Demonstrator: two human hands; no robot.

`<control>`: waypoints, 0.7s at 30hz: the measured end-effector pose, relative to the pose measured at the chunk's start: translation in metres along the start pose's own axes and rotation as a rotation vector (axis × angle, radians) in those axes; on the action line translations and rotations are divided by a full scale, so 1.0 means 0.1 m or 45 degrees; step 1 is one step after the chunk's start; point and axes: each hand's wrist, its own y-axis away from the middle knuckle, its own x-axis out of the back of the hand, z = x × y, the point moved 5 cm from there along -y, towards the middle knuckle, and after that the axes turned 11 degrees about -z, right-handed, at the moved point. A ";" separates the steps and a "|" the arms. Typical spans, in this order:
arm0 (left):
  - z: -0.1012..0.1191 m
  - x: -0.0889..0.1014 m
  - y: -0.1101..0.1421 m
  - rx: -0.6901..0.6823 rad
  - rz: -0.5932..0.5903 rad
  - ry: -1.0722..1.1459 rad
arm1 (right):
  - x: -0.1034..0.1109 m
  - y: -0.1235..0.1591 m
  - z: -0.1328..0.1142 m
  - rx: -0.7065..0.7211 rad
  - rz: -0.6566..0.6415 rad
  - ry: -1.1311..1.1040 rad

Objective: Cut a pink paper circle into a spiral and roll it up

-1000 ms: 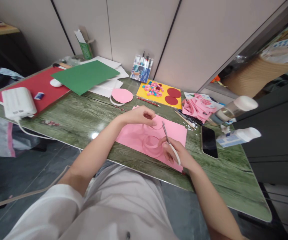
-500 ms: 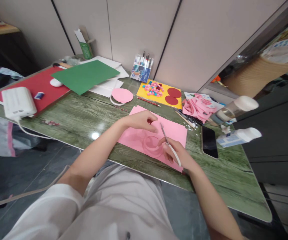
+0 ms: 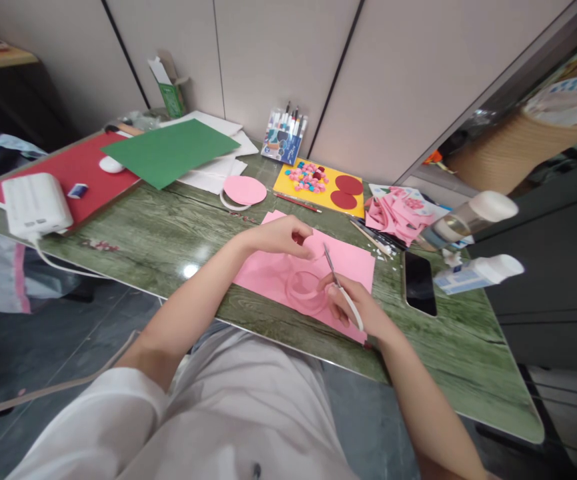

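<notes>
My left hand (image 3: 291,237) pinches a small piece of pink paper (image 3: 315,247) between thumb and fingers, above larger pink sheets (image 3: 353,257) that lie on the table. In my right hand (image 3: 351,303) is a pair of scissors (image 3: 345,300) with pale handles. Their blades point away from me and touch or nearly touch the pink piece's right edge; whether they cut it I cannot tell. Thin curled pink strips (image 3: 302,283) rest on the sheets below the hands. The lower edge of the held piece blends into the pink beneath it.
Pink paper circles (image 3: 245,191) lie on a white ring. Behind are yellow paper (image 3: 288,177) with small coloured balls and red circles, and a marker pack (image 3: 283,140). To the right are pink scraps (image 3: 398,213), a phone (image 3: 419,283) and bottles (image 3: 481,273). Green paper (image 3: 173,153) lies left.
My left hand has shifted slightly right and back with the pink piece. The scissor tips have moved a little against its edge; my right hand stays nearly in place.
</notes>
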 end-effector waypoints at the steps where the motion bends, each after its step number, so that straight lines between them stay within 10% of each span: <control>1: 0.00 0.01 0.00 0.002 0.002 -0.003 | 0.00 0.00 0.00 -0.004 0.003 -0.005; 21: 0.00 0.06 0.06 -0.027 -0.004 0.172 | 0.00 0.01 0.01 -0.023 -0.008 -0.052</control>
